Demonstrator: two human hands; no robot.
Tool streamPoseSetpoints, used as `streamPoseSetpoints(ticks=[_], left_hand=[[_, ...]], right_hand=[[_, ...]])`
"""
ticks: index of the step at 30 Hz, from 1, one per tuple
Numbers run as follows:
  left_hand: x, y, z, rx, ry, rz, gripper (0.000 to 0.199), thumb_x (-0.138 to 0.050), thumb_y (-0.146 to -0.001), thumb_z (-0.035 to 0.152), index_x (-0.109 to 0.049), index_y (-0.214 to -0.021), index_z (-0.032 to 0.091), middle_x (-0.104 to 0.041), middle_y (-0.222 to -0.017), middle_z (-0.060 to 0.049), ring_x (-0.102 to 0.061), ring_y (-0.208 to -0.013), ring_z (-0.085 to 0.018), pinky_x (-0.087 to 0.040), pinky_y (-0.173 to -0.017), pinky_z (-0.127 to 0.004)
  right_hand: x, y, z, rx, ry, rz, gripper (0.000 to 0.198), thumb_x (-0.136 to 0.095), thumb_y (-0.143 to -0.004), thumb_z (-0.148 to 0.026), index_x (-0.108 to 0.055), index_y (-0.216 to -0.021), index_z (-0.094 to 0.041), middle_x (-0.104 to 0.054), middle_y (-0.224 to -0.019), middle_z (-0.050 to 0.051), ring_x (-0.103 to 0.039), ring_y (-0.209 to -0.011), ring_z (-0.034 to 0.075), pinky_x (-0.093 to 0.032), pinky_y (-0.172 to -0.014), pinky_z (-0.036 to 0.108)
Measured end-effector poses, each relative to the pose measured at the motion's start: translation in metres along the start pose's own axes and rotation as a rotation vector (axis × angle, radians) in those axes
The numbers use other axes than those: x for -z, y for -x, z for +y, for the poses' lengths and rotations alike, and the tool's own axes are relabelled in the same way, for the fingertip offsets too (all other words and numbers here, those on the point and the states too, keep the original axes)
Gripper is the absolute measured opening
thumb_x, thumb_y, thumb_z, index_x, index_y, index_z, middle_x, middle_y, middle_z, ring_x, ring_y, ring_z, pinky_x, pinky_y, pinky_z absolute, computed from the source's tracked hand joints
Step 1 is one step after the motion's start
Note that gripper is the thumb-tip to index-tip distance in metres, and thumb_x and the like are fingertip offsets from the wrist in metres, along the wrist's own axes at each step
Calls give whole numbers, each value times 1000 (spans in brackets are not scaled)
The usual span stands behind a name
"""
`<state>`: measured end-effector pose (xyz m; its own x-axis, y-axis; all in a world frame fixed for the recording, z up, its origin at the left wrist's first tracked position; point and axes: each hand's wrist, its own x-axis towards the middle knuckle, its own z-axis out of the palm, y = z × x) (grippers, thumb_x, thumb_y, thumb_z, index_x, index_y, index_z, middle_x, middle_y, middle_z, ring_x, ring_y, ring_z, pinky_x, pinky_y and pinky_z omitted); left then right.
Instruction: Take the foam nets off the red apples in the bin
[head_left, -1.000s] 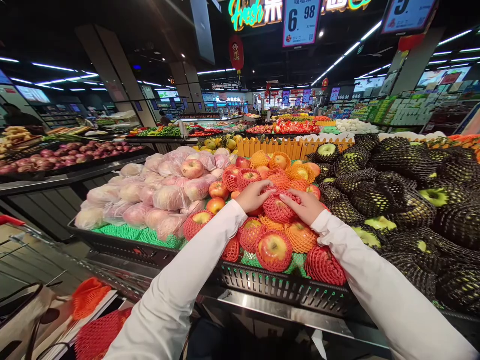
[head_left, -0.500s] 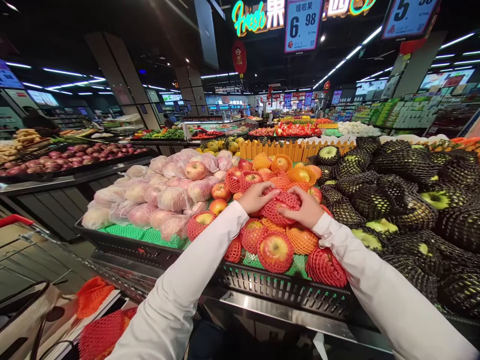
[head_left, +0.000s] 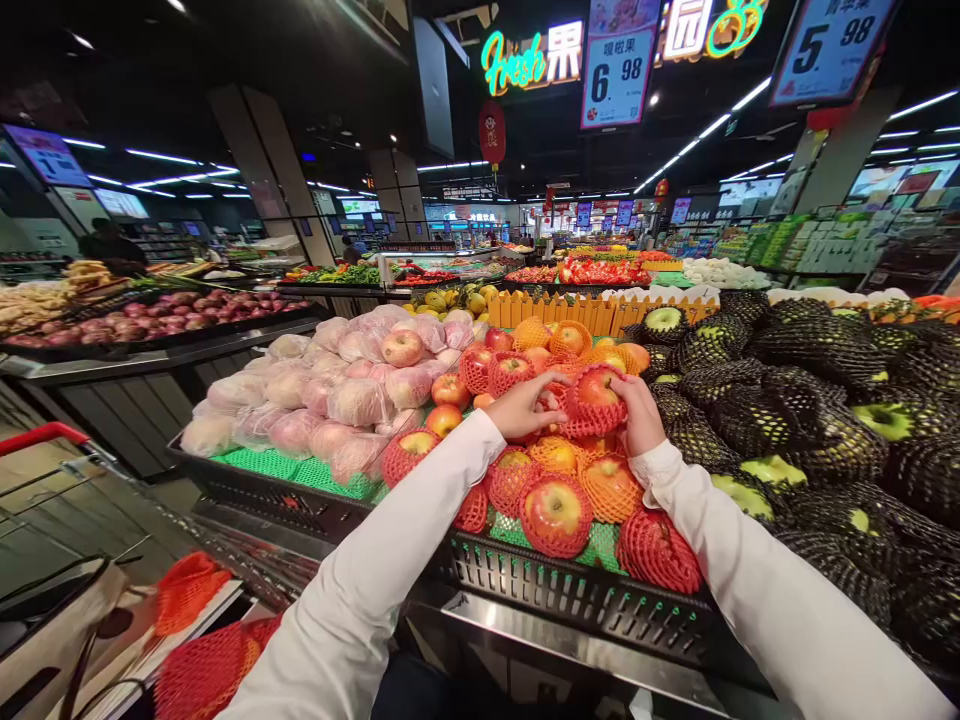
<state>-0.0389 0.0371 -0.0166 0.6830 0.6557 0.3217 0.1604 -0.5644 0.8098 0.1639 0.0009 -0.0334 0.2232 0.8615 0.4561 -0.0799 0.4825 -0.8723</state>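
A red apple (head_left: pixel 598 388) in a pink-red foam net is held above the other apples, its stem end bare and turned up. My right hand (head_left: pixel 639 415) is closed round its right side, with the thumb near the top. On the other side, the curled fingers of my left hand (head_left: pixel 523 404) meet the edge of the net; their exact contact is partly hidden. Below both hands lie netted apples, among them a red one (head_left: pixel 555 512) and one in an orange net (head_left: pixel 606 487), in a black slotted crate (head_left: pixel 570 600) lined with green netting.
Left of the apples are plastic-wrapped pale pink fruits (head_left: pixel 360 402). Green fruits in black nets (head_left: pixel 795 420) fill the right side. A shopping cart with a red handle (head_left: pixel 43 437) stands at left, near loose red netting (head_left: pixel 214 665). Price signs (head_left: pixel 619 70) hang overhead.
The apple has turned so its bare stem end shows, and it has shifted slightly right. My left hand has drawn back to the net's left edge. The view has tilted up a little.
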Motion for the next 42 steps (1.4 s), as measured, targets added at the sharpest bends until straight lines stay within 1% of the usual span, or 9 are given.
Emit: streamPoseSetpoints(ticks=[7,11,16,21,25,28,33,37,42], left_hand=[[5,4,12,-181,-293,77,74,-74,-79,48,-42,-138,15,-58,-121,-14,-63,-93,-22,-53,-81,-39],[7,4,22,-424,-337,47,90,-81,-73,48,-38,-145,17,-37,-150,-19,-36,-141,-30,-28,-120,-49],[5,4,23,-461,-319,55,77,-82,-70,39,-47,-135,16,-51,-139,-17,-49,-130,-30,-38,-113,-48],[4,6,20,-356,-309,276,76,-81,-62,37,-42,-123,15,-56,-126,-14,-57,-117,-30,-44,-105,-46],[5,6,17,-311,-293,323,79,-82,-61,42,-36,-120,17,-53,-128,-16,-54,-122,-32,-40,-109,-50],[6,7,19,-371,-280,185,86,-81,-65,36,-31,-132,16,-45,-137,-19,-49,-129,-30,-37,-114,-47],[9,7,26,-490,-275,143,84,-83,-68,32,-39,-138,18,-46,-140,-17,-49,-131,-30,-38,-113,-47],[21,6,27,-570,-397,557,80,-83,-64,27,-40,-131,18,-50,-128,-13,-54,-121,-26,-45,-107,-42],[52,9,25,-291,-391,1413,79,-80,-62,18,-27,-120,18,-44,-126,-14,-53,-120,-24,-43,-108,-39]], right_hand=[[1,-2,1,-47,-120,17,67,-80,-64,-61,-53,-107,-17,-54,-111,3,-51,-109,29,-48,-86,27],[-1,0,4,-45,-62,-68,63,-74,-69,-64,-54,-107,-17,-54,-115,3,-47,-117,30,-43,-100,32],[-5,7,0,-66,-75,-273,66,-77,-73,-71,-51,-100,-17,-54,-107,4,-50,-111,29,-51,-94,31],[-2,15,-10,-98,-249,-606,84,-75,-89,-85,-35,-124,-19,-53,-104,7,-60,-72,24,-53,-45,23],[-6,20,-18,70,-177,-654,76,-91,-86,-42,-33,-130,-18,-51,-120,10,-60,-99,24,-60,-81,24],[-11,18,-17,156,-110,-572,67,-86,-87,-43,-42,-128,-16,-44,-131,10,-47,-122,25,-46,-108,28],[-4,11,-6,240,94,-532,65,-87,-86,-51,-49,-125,-15,-51,-121,10,-54,-110,27,-54,-95,31],[6,9,-1,153,134,-540,66,-78,-98,-58,-40,-130,-15,-55,-100,6,-56,-61,17,-50,-50,18],[4,11,-7,138,155,-413,74,-78,-91,-67,-41,-125,-12,-55,-90,7,-49,-50,14,-40,-42,15]])
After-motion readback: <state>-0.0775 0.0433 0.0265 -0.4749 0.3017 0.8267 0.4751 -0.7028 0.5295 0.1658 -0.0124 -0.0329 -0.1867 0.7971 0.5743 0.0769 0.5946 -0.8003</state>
